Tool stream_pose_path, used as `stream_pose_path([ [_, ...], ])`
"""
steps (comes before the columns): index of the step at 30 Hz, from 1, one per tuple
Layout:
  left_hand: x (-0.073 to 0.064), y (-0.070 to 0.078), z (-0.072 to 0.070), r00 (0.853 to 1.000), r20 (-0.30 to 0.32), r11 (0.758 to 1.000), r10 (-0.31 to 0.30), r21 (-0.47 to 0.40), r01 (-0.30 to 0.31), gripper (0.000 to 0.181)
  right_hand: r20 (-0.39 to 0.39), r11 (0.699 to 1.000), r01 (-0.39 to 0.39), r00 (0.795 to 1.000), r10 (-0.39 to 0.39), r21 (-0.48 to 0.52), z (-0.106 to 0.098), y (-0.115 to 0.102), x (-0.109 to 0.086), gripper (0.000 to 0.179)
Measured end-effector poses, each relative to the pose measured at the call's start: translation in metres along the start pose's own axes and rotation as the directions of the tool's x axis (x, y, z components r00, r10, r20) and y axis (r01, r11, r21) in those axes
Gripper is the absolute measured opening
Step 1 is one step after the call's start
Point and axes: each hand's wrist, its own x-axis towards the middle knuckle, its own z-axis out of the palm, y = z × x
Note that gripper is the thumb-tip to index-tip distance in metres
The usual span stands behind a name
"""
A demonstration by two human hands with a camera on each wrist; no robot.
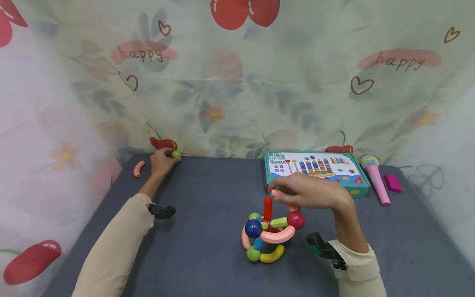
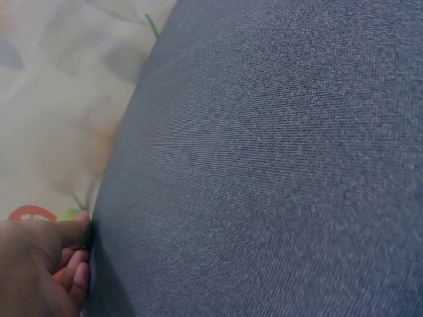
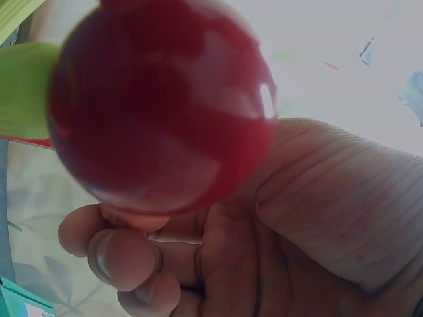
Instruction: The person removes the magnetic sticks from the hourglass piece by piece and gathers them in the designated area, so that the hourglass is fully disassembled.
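At the far left edge of the table my left hand (image 1: 162,161) pinches a small green ball (image 1: 176,154). In the left wrist view the thumb and fingers close round the ball, which is mostly hidden. My right hand (image 1: 306,190) is over a build of magnetic balls and rods, its fingers curled round a pink curved rod (image 1: 293,208) beside the dark red ball (image 1: 296,220). That ball covers much of the right wrist view, with the fingertips just below it. The build also has a blue ball (image 1: 253,228), an upright red rod (image 1: 268,207), a yellow curved rod (image 1: 272,254) and a lower green ball (image 1: 253,253).
A loose pink curved rod (image 1: 139,169) lies left of my left hand. Behind the build is a Ring Challenge Game box (image 1: 315,169). A pink toy microphone (image 1: 376,181) and a magenta block (image 1: 392,183) lie to its right. Patterned cloth (image 1: 237,103) hangs behind the grey table.
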Motion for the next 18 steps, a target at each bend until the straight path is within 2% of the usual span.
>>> stream_pose_path([
  [4,0.0012,0.0005,0.0035,0.998,-0.025,0.998,-0.058,-0.028,0.057,0.050,-0.001,1.000,0.002,1.000,-0.002,-0.001,-0.0005,-0.0006,-0.0007,0.032],
  [7,0.0005,-0.0010,0.0023,0.997,-0.026,0.997,-0.072,-0.026,0.072,0.051,0.002,1.000,-0.011,1.000,0.011,0.006,-0.0002,-0.0018,-0.0006,0.035],
  [14,-0.0017,-0.0018,-0.0006,0.998,0.004,0.997,-0.070,-0.016,0.070,0.054,0.012,0.999,-0.044,0.999,0.043,0.029,0.0002,-0.0038,-0.0016,0.040],
  [18,-0.0052,0.0039,-0.0028,0.999,-0.013,0.999,-0.050,-0.022,0.050,0.056,0.012,0.997,-0.074,0.997,0.073,0.028,-0.0006,-0.0047,-0.0035,0.041],
])
